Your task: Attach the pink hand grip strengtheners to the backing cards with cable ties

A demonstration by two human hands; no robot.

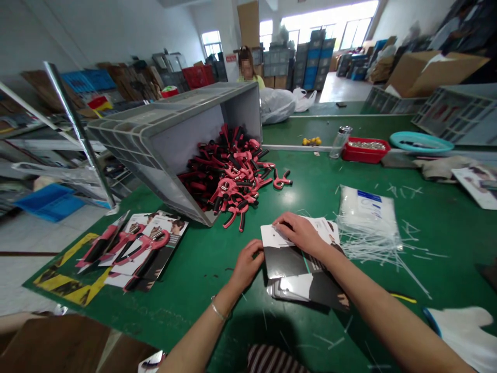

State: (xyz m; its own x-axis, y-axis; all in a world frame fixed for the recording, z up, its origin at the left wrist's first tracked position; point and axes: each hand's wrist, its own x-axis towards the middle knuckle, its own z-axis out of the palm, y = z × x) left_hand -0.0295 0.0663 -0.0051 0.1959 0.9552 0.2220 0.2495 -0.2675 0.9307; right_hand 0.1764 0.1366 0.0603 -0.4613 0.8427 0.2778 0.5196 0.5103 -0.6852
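Observation:
A stack of printed backing cards (285,263), white above and black below, lies on the green table in front of me. My right hand (301,233) reaches over the stack, its fingers closed at the white upper part of the top card. At the left edge of that card is my left hand (247,263), with curled fingers against the card's side; its fingertips are partly hidden. Clear zip ties (368,243) lie loose beside the cards, under a plastic bag of them (367,207). Red and black spring clamps (236,173) spill from a tipped grey crate (155,124).
Carded clamps (142,248) lie at the left by yellow-black tape (70,280). At the back right are a red tray of small metal parts (366,150), a glass bottle (340,142) and a turquoise basin (421,141). A white glove (464,331) lies front right. Another person (248,70) is beyond the crate.

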